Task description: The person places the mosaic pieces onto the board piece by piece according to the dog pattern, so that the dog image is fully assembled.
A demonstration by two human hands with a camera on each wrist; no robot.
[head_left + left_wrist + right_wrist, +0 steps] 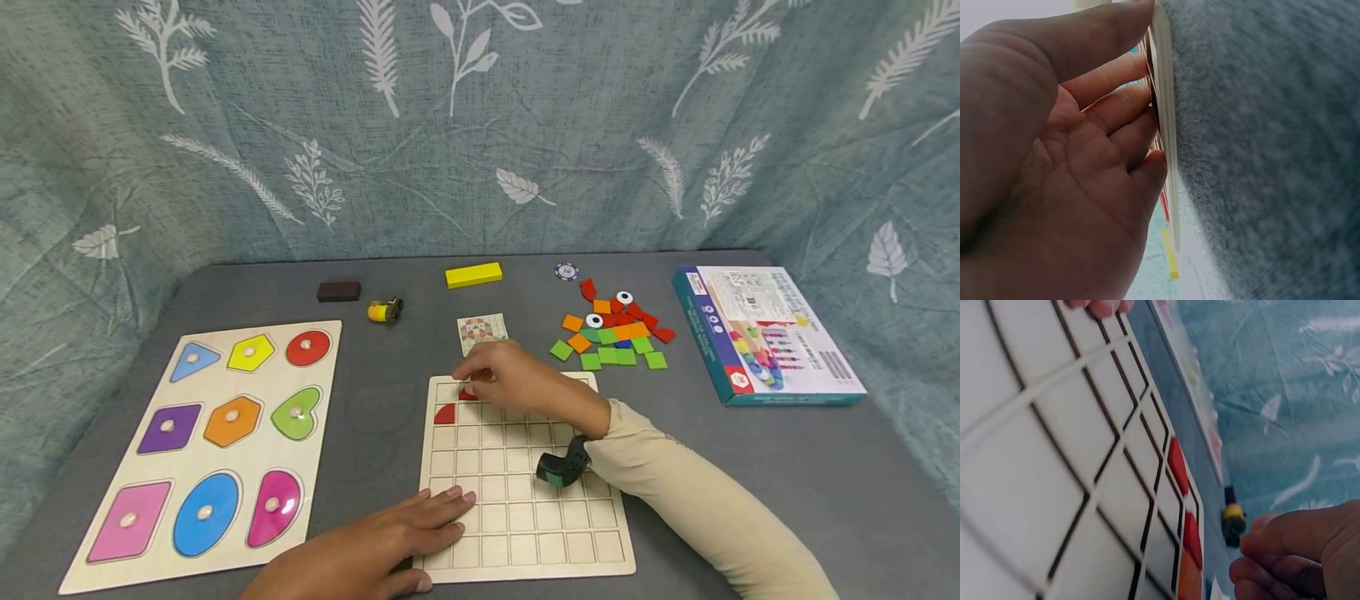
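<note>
A wooden grid board [491, 517] lies in front of me. My left hand [382, 533] rests on its lower left edge with fingers stretched out; the left wrist view shows the fingertips against the board's side. Over the board's top left corner is my right hand [510, 379], its fingers loosely bent and nothing visible between them. Two red quarter-round tiles [445, 414] sit in cells there, one partly covered by the hand. In the right wrist view, an orange tile [1189, 578] follows the red tiles [1177, 465] along the board's edge. A pattern card [483, 327] lies just beyond.
Loose coloured tiles [617, 357] are heaped at back right, beside a boxed set [765, 333]. A knobbed shape board [258, 454] lies left. Along the back are a dark block [339, 292], a small yellow-and-black toy [385, 312], a yellow block [474, 275] and a chip [567, 272].
</note>
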